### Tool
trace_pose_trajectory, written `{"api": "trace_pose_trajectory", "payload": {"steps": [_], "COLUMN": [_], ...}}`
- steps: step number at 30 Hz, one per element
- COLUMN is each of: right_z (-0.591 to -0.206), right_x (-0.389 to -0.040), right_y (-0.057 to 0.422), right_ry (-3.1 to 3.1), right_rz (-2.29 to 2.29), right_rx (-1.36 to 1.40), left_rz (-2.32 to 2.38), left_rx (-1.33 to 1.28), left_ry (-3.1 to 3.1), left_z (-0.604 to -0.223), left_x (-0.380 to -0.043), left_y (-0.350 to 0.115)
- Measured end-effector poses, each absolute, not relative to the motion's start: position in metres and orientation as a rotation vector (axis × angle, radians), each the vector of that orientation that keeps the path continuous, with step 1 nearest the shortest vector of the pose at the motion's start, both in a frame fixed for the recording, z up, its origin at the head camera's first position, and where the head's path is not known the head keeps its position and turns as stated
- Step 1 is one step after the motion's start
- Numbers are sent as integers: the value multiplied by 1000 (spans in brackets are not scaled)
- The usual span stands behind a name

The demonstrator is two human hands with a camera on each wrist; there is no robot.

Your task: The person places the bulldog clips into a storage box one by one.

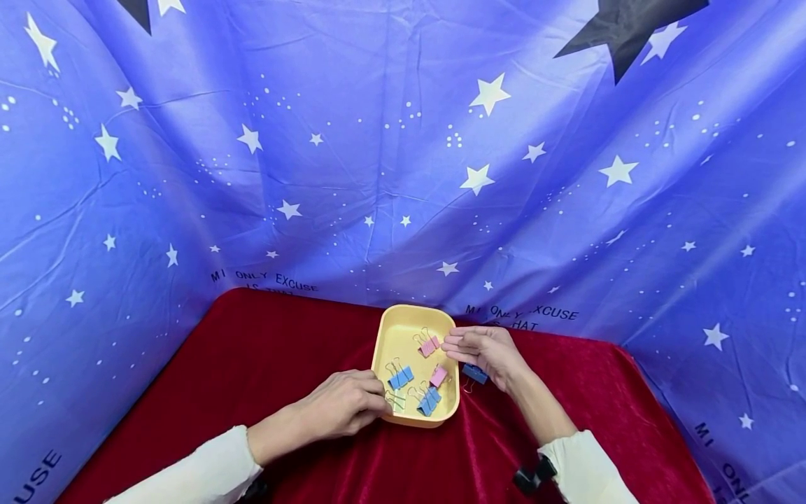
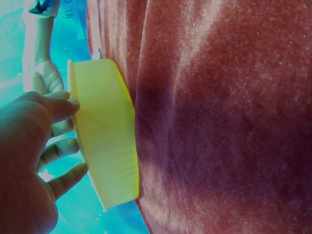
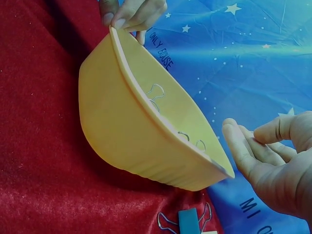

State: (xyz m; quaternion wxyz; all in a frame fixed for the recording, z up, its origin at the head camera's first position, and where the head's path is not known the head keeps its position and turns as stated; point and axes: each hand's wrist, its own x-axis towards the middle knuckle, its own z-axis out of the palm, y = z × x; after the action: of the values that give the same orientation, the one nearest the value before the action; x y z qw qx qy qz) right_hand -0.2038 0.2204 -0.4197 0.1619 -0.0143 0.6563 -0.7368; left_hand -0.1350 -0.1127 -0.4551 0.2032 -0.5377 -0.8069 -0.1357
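A pale yellow plastic bin [image 1: 418,422] stands on the table with several binder clips inside. A pink binder clip [image 1: 429,346] lies toward its far right, a second pink clip [image 1: 439,376] nearer. Two blue clips, one left [image 1: 400,377] and one right [image 1: 429,401], lie closer to me, beside a pale green clip [image 1: 396,400]. My left hand [image 1: 349,402] pinches the bin's rim at the near left corner, thumb [image 2: 63,107] against the outer wall. Beside the right rim, my right hand [image 1: 488,352] holds nothing, its fingers extended. Under it a dark blue clip [image 1: 475,373] lies outside the bin.
Dark red velvet cloth [image 1: 252,364] covers the table. Blue fabric [image 1: 378,140] with white stars and lettering hangs behind and along both sides. A black device [image 1: 535,477] is strapped at the right wrist.
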Motion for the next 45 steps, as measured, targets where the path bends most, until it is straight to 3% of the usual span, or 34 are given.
{"api": "trace_pose_trajectory", "payload": {"steps": [45], "right_z": [-421], "right_x": [-188], "right_y": [267], "right_ry": [1898], "right_rz": [-2137], "right_rx": [8], "left_rz": [-356], "left_rx": [-1526], "left_ry": [-2138], "left_z": [-459], "left_x": [-136], "left_y": [-116]}}
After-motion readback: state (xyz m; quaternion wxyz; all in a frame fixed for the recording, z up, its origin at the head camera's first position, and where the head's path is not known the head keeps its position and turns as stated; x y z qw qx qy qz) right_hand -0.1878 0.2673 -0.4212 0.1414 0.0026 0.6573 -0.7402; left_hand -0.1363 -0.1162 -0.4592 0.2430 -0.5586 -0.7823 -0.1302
